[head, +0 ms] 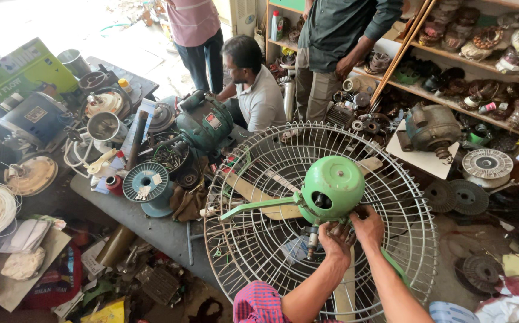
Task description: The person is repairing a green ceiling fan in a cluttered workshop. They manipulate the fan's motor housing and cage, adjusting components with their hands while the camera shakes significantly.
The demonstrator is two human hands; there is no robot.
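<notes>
Cluttered repair-shop shelves (481,66) are surrounding a round white wire fan guard (259,239). At its centre a green domed metal fan motor (334,185) is sitting. At six o'clock below it, the left hand (335,237) and right hand (368,225) are curling their fingers together around the motor's underside; what they are gripping is hidden.

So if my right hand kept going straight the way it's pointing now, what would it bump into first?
Most likely the green fan motor housing. Your right hand points up and slightly left, right below it, already at its lower edge. Depth is hard to judge from this one view.
</notes>
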